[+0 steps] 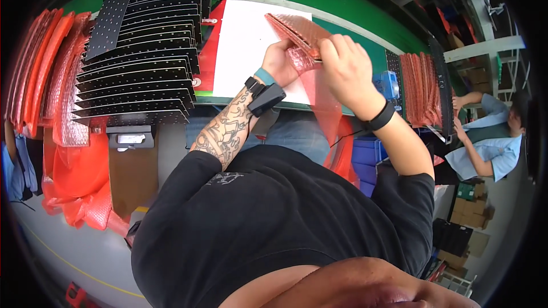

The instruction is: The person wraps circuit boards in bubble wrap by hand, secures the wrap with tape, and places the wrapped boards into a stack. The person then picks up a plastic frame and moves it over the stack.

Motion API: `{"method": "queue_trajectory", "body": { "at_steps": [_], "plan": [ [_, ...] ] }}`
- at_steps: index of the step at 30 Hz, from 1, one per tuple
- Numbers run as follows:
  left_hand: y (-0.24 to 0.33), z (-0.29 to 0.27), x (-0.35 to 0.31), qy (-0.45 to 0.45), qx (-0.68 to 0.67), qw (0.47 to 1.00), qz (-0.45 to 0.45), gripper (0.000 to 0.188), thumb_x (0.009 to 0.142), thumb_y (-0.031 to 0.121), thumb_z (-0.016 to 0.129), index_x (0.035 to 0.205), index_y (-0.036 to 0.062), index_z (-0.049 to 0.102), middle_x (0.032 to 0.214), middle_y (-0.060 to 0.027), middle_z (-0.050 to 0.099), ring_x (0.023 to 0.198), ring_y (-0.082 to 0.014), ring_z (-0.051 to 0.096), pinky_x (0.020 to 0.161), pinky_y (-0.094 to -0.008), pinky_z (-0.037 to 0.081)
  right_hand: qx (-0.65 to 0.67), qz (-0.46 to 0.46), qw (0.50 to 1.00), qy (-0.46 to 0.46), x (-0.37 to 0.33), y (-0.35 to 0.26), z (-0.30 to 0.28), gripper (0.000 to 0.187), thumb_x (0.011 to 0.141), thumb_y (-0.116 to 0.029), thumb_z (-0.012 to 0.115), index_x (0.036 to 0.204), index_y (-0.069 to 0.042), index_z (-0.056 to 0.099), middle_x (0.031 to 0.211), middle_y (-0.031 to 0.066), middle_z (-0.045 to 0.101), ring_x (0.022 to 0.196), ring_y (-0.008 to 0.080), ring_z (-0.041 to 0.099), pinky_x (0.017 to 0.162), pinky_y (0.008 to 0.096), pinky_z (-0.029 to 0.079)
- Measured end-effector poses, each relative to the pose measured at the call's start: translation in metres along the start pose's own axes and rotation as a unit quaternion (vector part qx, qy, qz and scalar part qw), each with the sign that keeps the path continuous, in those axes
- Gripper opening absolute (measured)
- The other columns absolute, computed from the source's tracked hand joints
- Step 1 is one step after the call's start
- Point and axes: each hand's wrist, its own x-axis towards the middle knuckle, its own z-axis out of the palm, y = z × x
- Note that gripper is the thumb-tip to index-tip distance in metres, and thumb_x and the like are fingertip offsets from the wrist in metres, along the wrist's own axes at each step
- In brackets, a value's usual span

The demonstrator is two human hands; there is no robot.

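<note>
A pink-red bubble-wrap bag [297, 24] is held tilted above the white sheet [237, 45] on the bench. Whatever lies inside the bag is hidden. My left hand [279, 64] supports it from below, with its fingers closed round the near left part and crumpled film at the palm. On the other side, my right hand [346, 67] has its fingers bent over the bag's right end, pinching the edge. From there a loose strip of thin pink film [321, 94] hangs toward my lap.
At left stand many black perforated panels [142, 60] in a row, beside red bubble-wrapped packs [54, 74]. More wrapped packs [419, 88] stand at right, by a blue device [388, 84]. Red bubble wrap [85, 177] hangs lower left. A co-worker [485, 137] is at far right.
</note>
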Motion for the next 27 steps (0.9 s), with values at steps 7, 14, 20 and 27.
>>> {"method": "queue_trajectory", "body": {
  "at_steps": [7, 14, 20, 27],
  "plan": [
    [0.022, -0.017, -0.033, -0.046, 0.058, 0.984, -0.164, 0.038, 0.105, 0.028, 0.046, 0.125, -0.0022, 0.058, 0.115, -0.0149, 0.068, 0.104, -0.0272, 0.067, 0.093, -0.0433, 0.054, 0.1, 0.043, 0.992, -0.069, -0.029, -0.046, 0.029, 0.038, 0.082, -0.013, 0.066, 0.117, -0.002, 0.057, 0.115, 0.0158, 0.056, 0.106, 0.0326, 0.059, 0.086, 0.0389, 0.049],
    [-0.004, 0.01, -0.052, 0.051, 0.276, 0.958, 0.064, 0.031, 0.1, 0.011, 0.054, 0.128, -0.002, 0.056, 0.117, -0.0122, 0.068, 0.105, -0.0234, 0.066, 0.094, -0.0388, 0.053, 0.428, 0.476, 0.768, 0.019, -0.057, -0.012, 0.058, 0.04, 0.096, -0.022, 0.065, 0.126, 0.002, 0.054, 0.119, 0.0164, 0.06, 0.112, 0.0285, 0.061, 0.094, 0.0387, 0.05],
    [-0.021, 0.009, -0.058, 0.031, 0.222, 0.959, 0.172, 0.031, 0.097, 0.006, 0.057, 0.127, -0.0023, 0.056, 0.116, -0.0115, 0.067, 0.104, -0.0211, 0.066, 0.091, -0.0345, 0.053, 0.507, 0.381, 0.77, -0.063, -0.031, -0.024, 0.027, 0.033, 0.095, -0.017, 0.065, 0.115, 0.006, 0.054, 0.099, 0.019, 0.068, 0.091, 0.0288, 0.069, 0.081, 0.0391, 0.055],
    [-0.007, -0.014, -0.074, 0.18, 0.474, 0.861, 0.037, 0.039, 0.091, 0.01, 0.066, 0.126, -0.0032, 0.055, 0.111, -0.0102, 0.064, 0.1, -0.0198, 0.064, 0.088, -0.0343, 0.051, 0.294, 0.297, 0.892, -0.176, -0.013, -0.025, 0.035, 0.02, 0.09, -0.01, 0.059, 0.098, 0.005, 0.049, 0.086, 0.0275, 0.067, 0.077, 0.0433, 0.068, 0.068, 0.0486, 0.055]
  ]
}}
